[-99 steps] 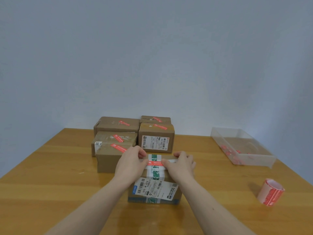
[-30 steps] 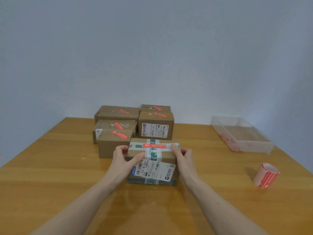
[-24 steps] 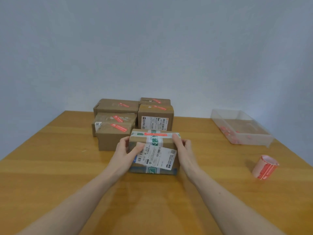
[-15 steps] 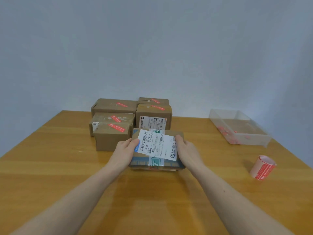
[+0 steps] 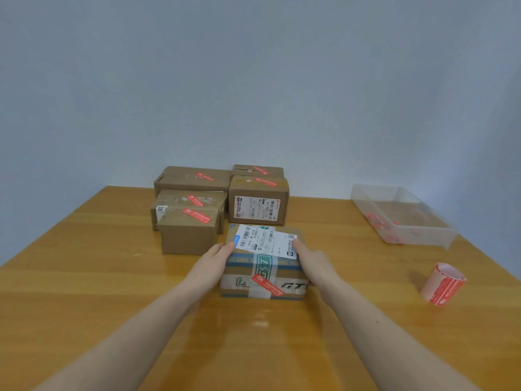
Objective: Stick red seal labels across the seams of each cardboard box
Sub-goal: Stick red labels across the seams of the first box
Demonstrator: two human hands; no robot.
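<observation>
Two bare hands hold one brown cardboard box (image 5: 263,263) from either side, in the middle of the glossy, wood-grained orange desk (image 5: 84,292). The left hand (image 5: 210,266) lies flat against the box's left face with fingertips curling onto the top edge; the right hand (image 5: 314,265) mirrors it on the right face. Each grip is grasping the box, neither clenched empty nor released. Between the grips, a white printed shipping label (image 5: 265,242) covers the box top, green-and-white printed tape (image 5: 262,266) runs down the near face, and a slanted red seal label (image 5: 267,285) crosses the clear-taped seam low on that face.

Just beyond the grips stand five matte brown cardboard boxes (image 5: 194,218) in a tight cluster, each with a red seal on top. Well to the right of the right grip sits a roll of red seal labels (image 5: 442,283), upright and slightly tilted, and farther back a clear rectangular plastic tray (image 5: 417,235) holds red scraps near the desk's right edge. Bare desk surface lies open left of the left grip and on the near side around the forearms.
</observation>
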